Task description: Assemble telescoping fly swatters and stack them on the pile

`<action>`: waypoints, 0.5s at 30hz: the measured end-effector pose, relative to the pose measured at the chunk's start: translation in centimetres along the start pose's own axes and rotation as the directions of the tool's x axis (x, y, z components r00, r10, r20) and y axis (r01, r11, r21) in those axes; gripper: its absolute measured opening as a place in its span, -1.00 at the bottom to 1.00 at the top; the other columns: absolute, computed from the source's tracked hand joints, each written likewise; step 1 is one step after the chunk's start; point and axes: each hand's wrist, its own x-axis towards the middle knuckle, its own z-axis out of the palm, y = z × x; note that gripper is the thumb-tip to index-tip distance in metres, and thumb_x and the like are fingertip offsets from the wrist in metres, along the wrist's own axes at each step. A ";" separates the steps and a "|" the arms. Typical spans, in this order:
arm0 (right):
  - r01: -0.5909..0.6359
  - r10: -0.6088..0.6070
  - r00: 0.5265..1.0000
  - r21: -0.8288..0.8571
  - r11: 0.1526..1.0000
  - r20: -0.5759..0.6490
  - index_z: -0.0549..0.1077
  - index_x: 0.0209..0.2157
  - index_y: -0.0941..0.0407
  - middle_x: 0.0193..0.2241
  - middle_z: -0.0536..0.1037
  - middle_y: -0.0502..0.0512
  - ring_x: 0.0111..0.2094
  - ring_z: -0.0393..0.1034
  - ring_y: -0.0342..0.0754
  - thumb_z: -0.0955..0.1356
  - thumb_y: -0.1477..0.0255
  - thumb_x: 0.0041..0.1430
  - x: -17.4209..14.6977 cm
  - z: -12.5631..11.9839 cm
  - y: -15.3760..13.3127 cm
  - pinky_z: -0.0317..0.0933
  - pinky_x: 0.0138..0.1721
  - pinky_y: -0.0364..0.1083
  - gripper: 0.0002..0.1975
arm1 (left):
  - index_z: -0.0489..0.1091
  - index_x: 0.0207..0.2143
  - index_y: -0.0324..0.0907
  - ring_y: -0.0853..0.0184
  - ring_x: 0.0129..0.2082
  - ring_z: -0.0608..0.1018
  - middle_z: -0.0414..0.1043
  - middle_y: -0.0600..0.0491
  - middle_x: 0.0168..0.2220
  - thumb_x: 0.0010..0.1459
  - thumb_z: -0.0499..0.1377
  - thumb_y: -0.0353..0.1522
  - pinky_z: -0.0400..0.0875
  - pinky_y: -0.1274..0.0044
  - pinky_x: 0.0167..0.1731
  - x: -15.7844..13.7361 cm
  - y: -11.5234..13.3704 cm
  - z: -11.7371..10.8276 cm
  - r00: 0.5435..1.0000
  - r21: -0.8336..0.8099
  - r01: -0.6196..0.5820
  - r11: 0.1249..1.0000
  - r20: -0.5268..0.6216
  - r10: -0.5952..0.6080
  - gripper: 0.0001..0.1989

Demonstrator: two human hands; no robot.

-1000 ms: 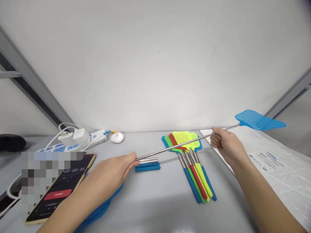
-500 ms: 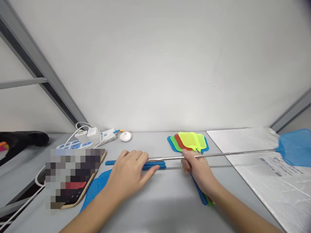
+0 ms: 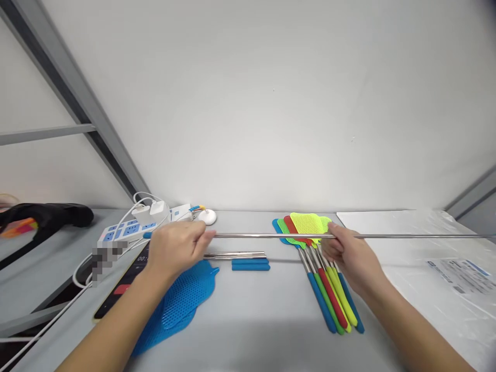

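A telescopic fly swatter [image 3: 251,235] stretches level across the view, its metal rod running out past the right edge, so its head is out of sight. My left hand [image 3: 176,243] is closed round its handle end, with a bit of blue showing at the left. My right hand [image 3: 349,250] pinches the rod farther right. Below lie metal rods with blue handles [image 3: 251,265] and loose blue swatter heads [image 3: 189,294]. Under and beside my right hand rests a fanned group of complete fly swatters [image 3: 329,289] in blue, green, red and yellow.
At the left are a phone [image 3: 116,292] and a white power strip [image 3: 129,230] with plugs and cables. A round white object [image 3: 207,217] sits near the wall. A plastic-wrapped white package [image 3: 418,289] covers the right side. A black item [image 3: 50,212] lies far left.
The rod has grown longer as my hands moved apart, left hand leftward and right hand rightward. The blue swatter head has gone out of view at the right.
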 end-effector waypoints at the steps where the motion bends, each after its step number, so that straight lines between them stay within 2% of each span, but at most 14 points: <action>1: 0.007 -0.007 1.000 0.039 0.999 -0.018 0.01 -0.67 0.06 -0.65 -0.07 -0.13 -0.58 -0.14 -0.16 0.28 0.11 0.25 0.3 -0.5 -0.3 -0.09 -0.52 -0.09 -0.46 | 0.25 -0.66 -0.14 0.30 -0.61 0.35 0.32 0.05 -0.66 0.31 -0.09 -0.22 -0.04 0.48 -0.54 0.0 -0.7 0.1 0.999 0.019 0.038 0.999 -0.019 -0.038 -0.52; 3: 0.017 -0.015 0.999 0.070 0.997 -0.028 0.01 -0.68 0.06 -0.64 -0.08 -0.13 -0.58 -0.16 -0.16 0.31 0.12 0.23 0.7 -1.1 -0.8 -0.07 -0.52 -0.09 -0.45 | 0.28 -0.67 -0.15 0.30 -0.61 0.35 0.32 0.04 -0.67 0.29 -0.07 -0.28 -0.02 0.48 -0.54 0.1 -1.7 0.3 0.993 0.053 0.097 0.994 -0.067 -0.093 -0.53; 6: 0.010 -0.008 1.000 0.089 0.996 -0.021 0.04 -0.67 0.06 -0.63 -0.07 -0.13 -0.57 -0.15 -0.16 0.34 0.12 0.21 0.8 -1.1 -1.1 -0.06 -0.53 -0.10 -0.46 | 0.28 -0.71 -0.15 0.28 -0.63 0.32 0.28 0.02 -0.71 0.27 -0.06 -0.33 -0.01 0.46 -0.53 0.1 -2.3 0.9 0.987 0.103 0.124 0.987 -0.111 -0.113 -0.53; 15: -0.020 0.022 1.000 0.165 0.986 -0.011 0.04 -0.67 0.06 -0.64 -0.10 -0.14 -0.58 -0.18 -0.17 0.35 0.15 0.22 0.9 -0.7 -0.7 -0.09 -0.56 -0.12 -0.46 | 0.31 -0.71 -0.16 0.25 -0.61 0.37 0.36 -0.02 -0.67 0.25 -0.07 -0.35 0.06 0.44 -0.48 -0.3 -3.6 1.5 0.989 0.153 0.125 0.980 -0.103 -0.110 -0.53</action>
